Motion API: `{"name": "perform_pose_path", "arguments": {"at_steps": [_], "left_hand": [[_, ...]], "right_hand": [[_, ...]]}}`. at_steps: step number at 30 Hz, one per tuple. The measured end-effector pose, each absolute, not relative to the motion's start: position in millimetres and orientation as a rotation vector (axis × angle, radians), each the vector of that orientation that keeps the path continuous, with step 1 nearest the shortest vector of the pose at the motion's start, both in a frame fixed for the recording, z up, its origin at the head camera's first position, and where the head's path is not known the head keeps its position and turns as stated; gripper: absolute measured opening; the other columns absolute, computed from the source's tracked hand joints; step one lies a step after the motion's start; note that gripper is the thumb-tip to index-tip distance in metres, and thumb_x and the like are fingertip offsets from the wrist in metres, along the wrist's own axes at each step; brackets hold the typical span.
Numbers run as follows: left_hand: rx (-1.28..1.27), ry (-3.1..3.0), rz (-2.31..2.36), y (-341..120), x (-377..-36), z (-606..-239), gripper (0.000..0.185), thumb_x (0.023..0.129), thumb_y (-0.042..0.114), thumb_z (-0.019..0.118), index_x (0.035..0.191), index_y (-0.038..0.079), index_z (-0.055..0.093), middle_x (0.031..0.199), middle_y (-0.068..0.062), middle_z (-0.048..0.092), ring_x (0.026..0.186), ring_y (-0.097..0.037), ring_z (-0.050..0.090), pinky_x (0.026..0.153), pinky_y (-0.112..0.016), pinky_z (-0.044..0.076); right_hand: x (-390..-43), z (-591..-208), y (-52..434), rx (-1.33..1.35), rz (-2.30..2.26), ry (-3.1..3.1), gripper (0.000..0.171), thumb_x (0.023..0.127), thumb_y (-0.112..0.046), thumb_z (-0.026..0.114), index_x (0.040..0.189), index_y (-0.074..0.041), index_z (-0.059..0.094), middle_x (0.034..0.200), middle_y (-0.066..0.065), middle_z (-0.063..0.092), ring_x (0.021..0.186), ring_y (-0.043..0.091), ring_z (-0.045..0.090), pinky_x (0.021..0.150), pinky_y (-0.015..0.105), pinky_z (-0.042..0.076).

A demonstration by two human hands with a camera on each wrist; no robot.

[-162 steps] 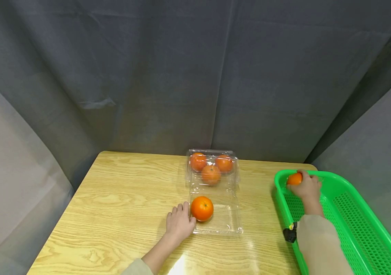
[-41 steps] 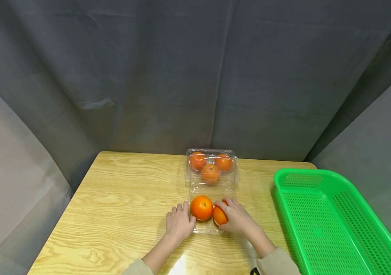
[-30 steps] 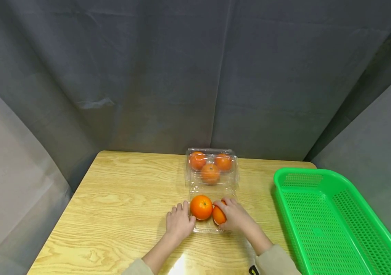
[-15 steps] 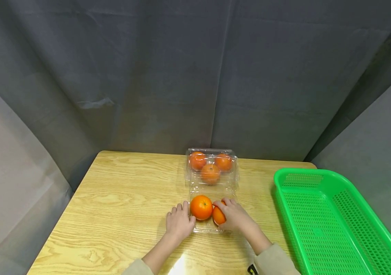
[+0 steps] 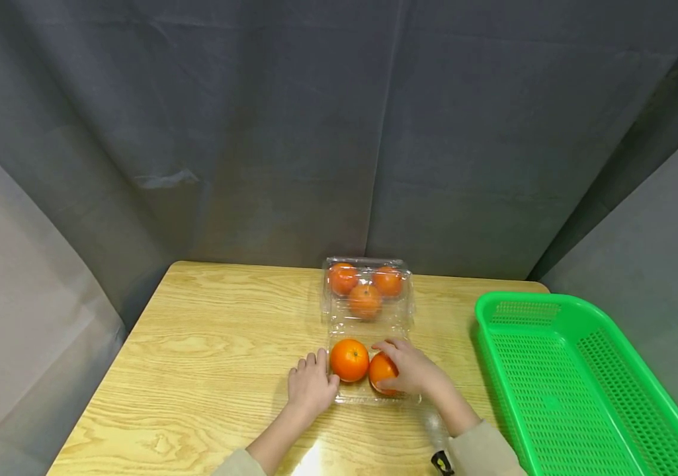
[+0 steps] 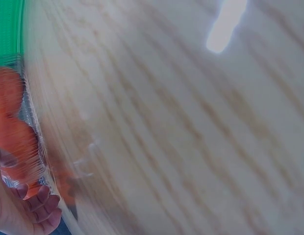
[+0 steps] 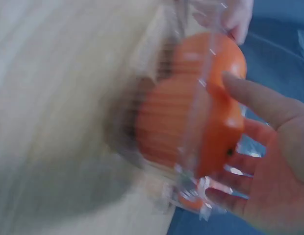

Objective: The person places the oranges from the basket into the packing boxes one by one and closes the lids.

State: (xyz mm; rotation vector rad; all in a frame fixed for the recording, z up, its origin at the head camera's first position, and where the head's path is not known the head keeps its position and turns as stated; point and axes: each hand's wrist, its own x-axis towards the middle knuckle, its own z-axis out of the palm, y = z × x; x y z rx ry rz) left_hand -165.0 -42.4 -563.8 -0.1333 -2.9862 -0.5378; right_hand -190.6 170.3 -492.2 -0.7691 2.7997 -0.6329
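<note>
In the head view a clear plastic clamshell [image 5: 368, 399] lies opened out on the table. Its near half holds two oranges side by side: a left orange [image 5: 349, 360] and a right orange [image 5: 382, 371]. My left hand [image 5: 310, 389] rests against the clamshell's left edge, fingers extended and thumb close to the left orange. My right hand [image 5: 413, 370] is spread loosely over the right orange from its right side. From the right wrist, the thumb [image 7: 260, 98] and fingers stand apart around that orange [image 7: 220, 132].
Three more oranges [image 5: 365, 302] show through clear plastic at the back of the clamshell. A large green plastic basket [image 5: 553, 377] stands at the table's right edge. Behind the wood-grain table [image 5: 208, 357] hangs a dark grey curtain [image 5: 291, 132].
Earlier my right hand gripped an orange in the green basket, then brought it into the clamshell beside the other one. Now its fingers have loosened and drawn slightly right. My left hand has stayed put.
</note>
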Motion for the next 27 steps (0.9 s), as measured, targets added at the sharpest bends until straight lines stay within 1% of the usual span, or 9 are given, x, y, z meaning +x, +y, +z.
{"name": "perform_pose_path", "arguments": {"at_steps": [2,4,7,9,11,15,21,24,27], "left_hand": [[-0.134,-2.986,-0.534,-42.6,-164.8,-563.4,0.034,0.078,0.032,0.052,0.103,0.009,0.047,0.082,-0.008,0.051,0.071,-0.023,0.046,0.060,-0.037,0.037],[-0.134,-2.987,-0.530,-42.7,-164.6,-563.2,0.034,0.078,0.032,0.051,0.103,0.009,0.047,0.083,-0.008,0.051,0.072,-0.023,0.046,0.061,-0.037,0.037],[-0.133,-2.989,-0.528,-42.5,-164.4,-563.1,0.036,0.078,0.032,0.051,0.105,0.009,0.047,0.085,-0.009,0.052,0.074,-0.024,0.047,0.062,-0.038,0.038],[-0.131,-2.991,-0.527,-42.3,-164.2,-563.3,0.037,0.079,0.032,0.051,0.107,0.009,0.047,0.087,-0.009,0.053,0.075,-0.024,0.048,0.063,-0.038,0.039],[-0.132,-2.990,-0.533,-42.1,-164.2,-563.2,0.037,0.079,0.033,0.051,0.107,0.009,0.048,0.087,-0.009,0.053,0.075,-0.023,0.048,0.063,-0.038,0.039],[-0.132,-2.989,-0.539,-41.9,-164.4,-563.0,0.036,0.078,0.033,0.051,0.106,0.009,0.048,0.085,-0.008,0.052,0.073,-0.022,0.047,0.062,-0.037,0.038],[-0.132,-2.988,-0.537,-42.3,-164.8,-563.3,0.035,0.078,0.032,0.051,0.105,0.009,0.047,0.085,-0.008,0.052,0.072,-0.023,0.047,0.060,-0.036,0.038],[-0.133,-2.988,-0.541,-42.4,-164.8,-563.2,0.036,0.078,0.032,0.051,0.106,0.009,0.048,0.087,-0.009,0.054,0.073,-0.023,0.048,0.060,-0.037,0.038],[-0.131,-2.986,-0.546,-42.4,-165.0,-563.4,0.035,0.078,0.032,0.051,0.105,0.009,0.048,0.086,-0.009,0.054,0.073,-0.023,0.048,0.060,-0.037,0.038]], "right_hand": [[-197.4,-486.9,174.1,-0.771,-0.724,2.800,0.058,0.074,-0.025,0.074,0.124,-0.005,0.052,0.125,0.018,0.048,0.114,0.037,0.046,0.091,0.053,0.039],[-205.8,-480.9,178.0,-0.770,-0.850,2.823,0.051,0.078,-0.020,0.070,0.123,-0.003,0.052,0.125,0.020,0.049,0.115,0.038,0.045,0.093,0.053,0.038],[-219.9,-472.7,182.8,-0.713,-1.078,2.863,0.043,0.081,-0.011,0.066,0.120,-0.002,0.052,0.122,0.020,0.052,0.112,0.038,0.048,0.091,0.053,0.039],[-228.9,-467.5,185.3,-0.645,-1.214,2.891,0.040,0.082,-0.006,0.063,0.119,0.000,0.052,0.119,0.021,0.053,0.108,0.039,0.049,0.087,0.053,0.041],[-236.6,-462.3,186.9,-0.546,-1.355,2.894,0.038,0.083,-0.005,0.061,0.119,0.002,0.051,0.117,0.021,0.053,0.104,0.039,0.050,0.083,0.053,0.042],[-248.6,-453.7,187.7,-0.354,-1.622,2.871,0.035,0.085,-0.006,0.059,0.118,0.004,0.050,0.117,0.023,0.051,0.105,0.039,0.049,0.083,0.051,0.041],[-262.0,-449.1,184.8,-0.118,-1.946,2.757,0.038,0.087,-0.008,0.057,0.122,0.001,0.043,0.120,0.020,0.045,0.110,0.037,0.042,0.085,0.041,0.035],[-268.7,-448.8,183.2,-0.012,-2.038,2.721,0.039,0.088,-0.009,0.057,0.122,0.001,0.042,0.119,0.019,0.044,0.111,0.037,0.040,0.088,0.039,0.034],[-275.5,-448.5,182.0,0.076,-2.054,2.677,0.041,0.089,-0.015,0.056,0.124,0.000,0.040,0.121,0.019,0.043,0.110,0.035,0.041,0.089,0.039,0.035]]}}
